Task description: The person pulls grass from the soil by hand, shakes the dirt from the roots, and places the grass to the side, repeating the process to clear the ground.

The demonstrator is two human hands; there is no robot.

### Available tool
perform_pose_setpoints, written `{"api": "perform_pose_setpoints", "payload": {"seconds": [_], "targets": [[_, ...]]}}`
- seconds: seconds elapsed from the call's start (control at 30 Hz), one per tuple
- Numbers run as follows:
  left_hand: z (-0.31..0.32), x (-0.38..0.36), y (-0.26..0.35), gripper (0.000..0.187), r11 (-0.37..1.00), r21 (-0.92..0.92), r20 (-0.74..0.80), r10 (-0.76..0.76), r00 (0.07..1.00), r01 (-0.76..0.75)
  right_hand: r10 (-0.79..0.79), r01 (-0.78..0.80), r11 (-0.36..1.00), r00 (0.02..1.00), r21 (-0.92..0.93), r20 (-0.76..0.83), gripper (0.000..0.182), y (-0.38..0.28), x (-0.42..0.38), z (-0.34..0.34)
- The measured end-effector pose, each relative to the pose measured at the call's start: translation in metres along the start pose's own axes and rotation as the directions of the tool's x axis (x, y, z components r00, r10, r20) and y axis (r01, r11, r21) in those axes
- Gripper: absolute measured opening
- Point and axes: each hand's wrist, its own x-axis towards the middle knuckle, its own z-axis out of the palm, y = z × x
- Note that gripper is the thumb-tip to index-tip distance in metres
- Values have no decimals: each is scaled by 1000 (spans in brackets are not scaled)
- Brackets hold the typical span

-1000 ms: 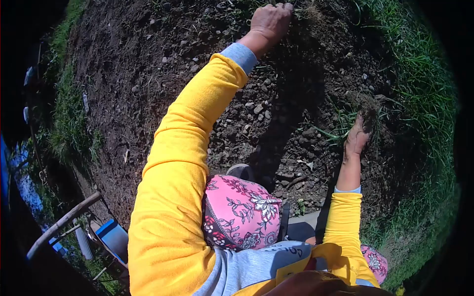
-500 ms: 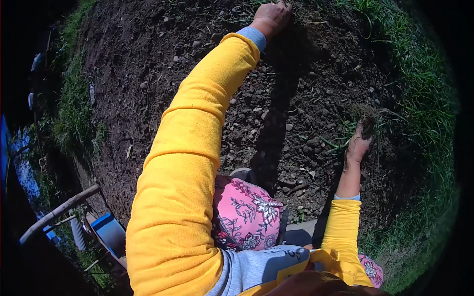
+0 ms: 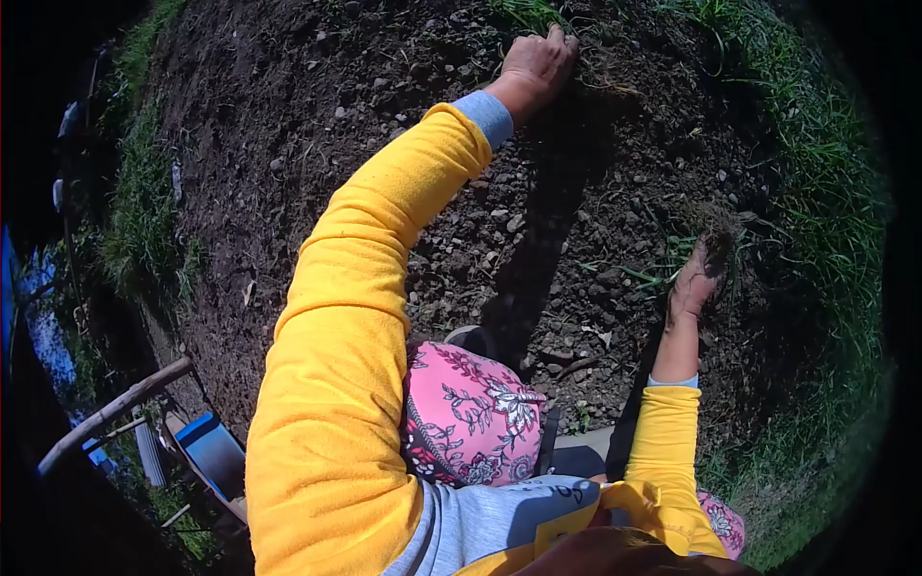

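My left hand [image 3: 540,67] is at the top of the view, low over the dark soil [image 3: 403,125]. Its fingers are closed at the base of a green grass tuft [image 3: 526,12], and the fingertips are partly hidden. On the right, my right hand [image 3: 693,286] is closed around a clump of uprooted weeds [image 3: 720,230], with dry roots and soil hanging about the fingers. Thin green blades [image 3: 648,278] stick out to the left of that hand.
Grass [image 3: 826,192] borders the soil on the right, and more grass [image 3: 134,230] lies along the left. Small stones [image 3: 516,223] are scattered in the soil. A wooden pole [image 3: 115,408] and a blue object [image 3: 211,453] are at the lower left. My pink floral-clothed knee [image 3: 480,413] is below.
My left hand has moved down in the view, toward my body, and the green tuft now shows above its fingers. My right hand has stayed nearly still with the weeds.
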Motion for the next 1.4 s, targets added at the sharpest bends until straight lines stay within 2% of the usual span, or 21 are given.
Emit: {"api": "perform_pose_setpoints", "payload": {"seconds": [0.1,0.3,0.4,0.5,0.6,0.7,0.73,0.8,0.83,0.9,1.0,1.03,1.07,1.1,1.13,1.17,1.23,1.27,1.33,1.4], "targets": [[16,20,-20,20,992,52,7,-118,993,118,77,-76,996,997,40,-28,39,-5,-4,4],[-9,25,-27,20,929,-308,13,-210,978,204,20,-20,1000,1000,-10,19,37,-2,-2,0],[16,31,-30,22,905,-276,58,-322,945,325,70,-71,994,997,79,16,34,-9,-5,3],[33,44,-34,21,919,-91,298,-343,891,384,100,-103,986,995,133,29,31,-13,-7,6],[19,40,-31,20,901,-56,330,-389,860,429,81,-84,990,996,111,35,30,-12,-9,7],[10,23,-33,21,901,-116,349,-356,867,417,75,-73,973,997,218,2,29,-6,-10,8],[13,14,-35,21,936,-137,381,-253,889,325,75,-75,982,997,175,11,29,-3,-8,6],[8,-18,-12,20,968,-144,374,-141,917,207,89,-92,992,995,85,39,28,3,-8,4],[7,-25,-8,20,978,-144,362,-89,928,150,72,-75,994,997,84,32,28,4,-7,8],[10,-25,-8,18,983,-151,241,-69,968,108,42,-43,997,999,67,21,29,6,-9,10],[11,-9,-25,18,998,-65,10,-22,1000,22,123,-126,988,992,90,38,30,-5,-14,16],[23,-2,-36,19,993,-106,-202,32,979,-55,98,-99,989,995,112,15,30,-10,-13,20],[44,4,-48,19,981,-128,-406,81,910,-144,76,-73,988,997,135,-13,30,-12,-14,23],[56,9,-55,19,962,-134,-589,117,799,-239,60,-52,987,997,154,-44,31,-11,-15,23],[44,20,-57,18,983,116,-436,181,882,-144,119,-116,979,993,170,-3,31,-3,-12,20],[31,31,-57,17,925,370,-260,192,946,-86,78,-79,987,997,137,12,30,-12,-11,18],[49,37,-64,16,985,164,-305,104,947,-56,1,-5,998,999,67,49,28,-31,-9,10],[58,42,-70,15,998,57,-320,56,946,-40,42,-44,996,999,79,26,28,-32,-9,9],[63,46,-80,14,989,-148,-338,-45,940,-6,2,-3,999,1000,52,30,28,-30,-8,4],[58,42,-83,12,981,-194,-432,-66,899,-22,-13,12,999,999,43,33,29,-27,-4,-1]]}}
